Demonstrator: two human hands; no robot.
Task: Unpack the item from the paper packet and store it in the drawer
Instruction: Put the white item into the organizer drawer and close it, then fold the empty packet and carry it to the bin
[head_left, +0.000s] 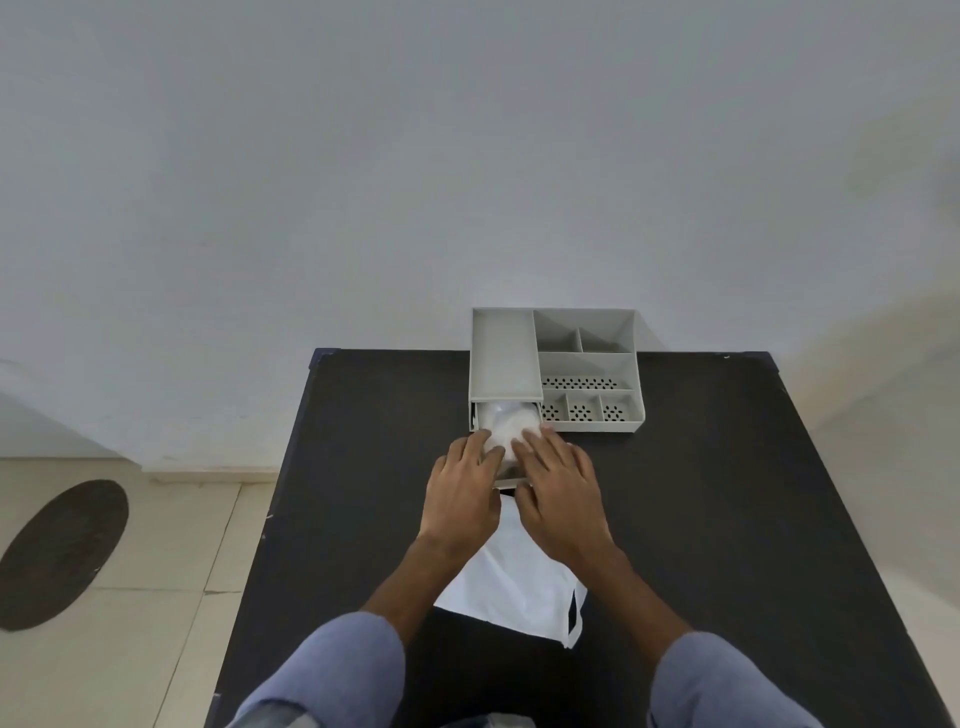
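White paper packet (511, 587) lies flat on the black table (727, 493) near me. My left hand (460, 496) and right hand (563, 491) rest fingers spread, flat on the white plastic-wrapped item (503, 428) in the open drawer (506, 482) of the grey desk organizer (587, 369) at the table's far edge.
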